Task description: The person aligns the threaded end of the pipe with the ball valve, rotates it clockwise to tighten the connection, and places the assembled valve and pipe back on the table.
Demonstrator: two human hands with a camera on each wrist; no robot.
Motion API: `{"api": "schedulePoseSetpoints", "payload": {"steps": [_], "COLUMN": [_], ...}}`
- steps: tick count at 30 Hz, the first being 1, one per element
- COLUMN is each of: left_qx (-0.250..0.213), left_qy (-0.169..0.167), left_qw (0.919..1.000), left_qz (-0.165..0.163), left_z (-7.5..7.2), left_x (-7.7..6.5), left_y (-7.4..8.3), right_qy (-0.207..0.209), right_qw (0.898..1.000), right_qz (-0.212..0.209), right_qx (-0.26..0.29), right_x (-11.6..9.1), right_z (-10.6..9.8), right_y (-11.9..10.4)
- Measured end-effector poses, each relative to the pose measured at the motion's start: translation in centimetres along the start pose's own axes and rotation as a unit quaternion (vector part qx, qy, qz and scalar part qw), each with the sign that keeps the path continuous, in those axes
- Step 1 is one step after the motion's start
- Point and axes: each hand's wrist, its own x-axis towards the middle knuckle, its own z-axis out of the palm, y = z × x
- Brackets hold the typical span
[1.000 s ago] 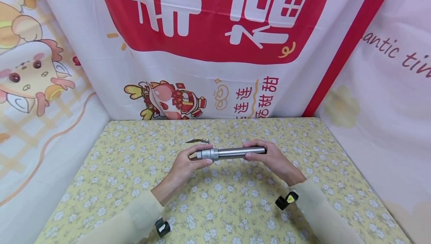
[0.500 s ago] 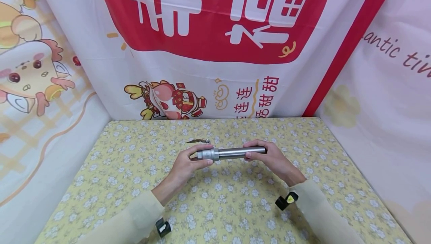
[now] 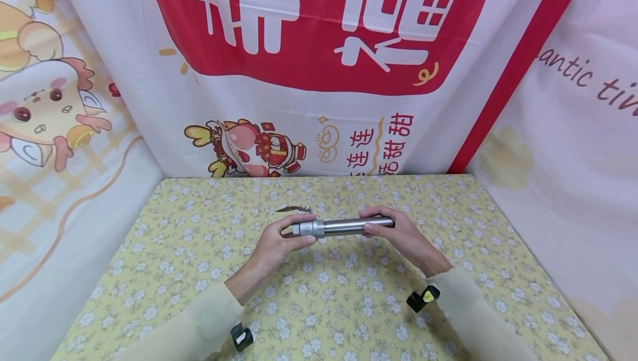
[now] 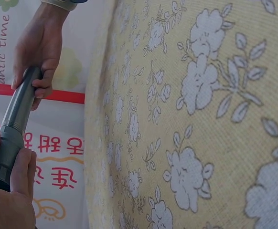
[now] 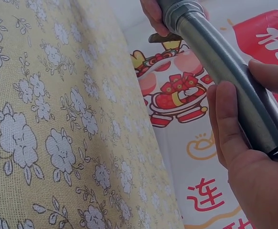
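Note:
A grey metal ball valve (image 3: 306, 228) sits in my left hand (image 3: 274, 241), thumb below and fingers above its body. Its dark lever handle (image 3: 293, 209) sticks out on the far side. A shiny steel pipe (image 3: 345, 226) joins the valve's right end, and threads (image 5: 189, 17) show at the joint in the right wrist view. Near the pipe's free end, my right hand (image 3: 396, 232) grips it between thumb and fingers. Valve and pipe lie in one nearly level line in the head view. How deep the threads are engaged is hidden.
A yellow floral cloth (image 3: 329, 305) covers the table. Behind it hangs a white and red printed curtain (image 3: 319, 81), with more printed curtains at the left (image 3: 94, 128) and right (image 3: 558, 184). A small black camera is strapped at each wrist.
Almost nothing differs. Both hands keep their hold on the valve and the pipe, with only a very slight shift of the right wrist.

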Motion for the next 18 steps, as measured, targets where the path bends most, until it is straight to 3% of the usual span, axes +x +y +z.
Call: {"api": "schedulePoseSetpoints", "payload": {"steps": [18], "left_qx": [-0.015], "left_qy": [0.003], "left_qw": [0.9998], "left_qz": [-0.012], "left_z": [-0.14], "left_x": [-0.19], "left_y": [0.07], "right_qy": [-0.035], "right_qw": [0.999], "right_qz": [-0.022], "right_qx": [-0.001], "right_x": [-0.13], "right_z": [-0.2], "right_y": [0.3]}}
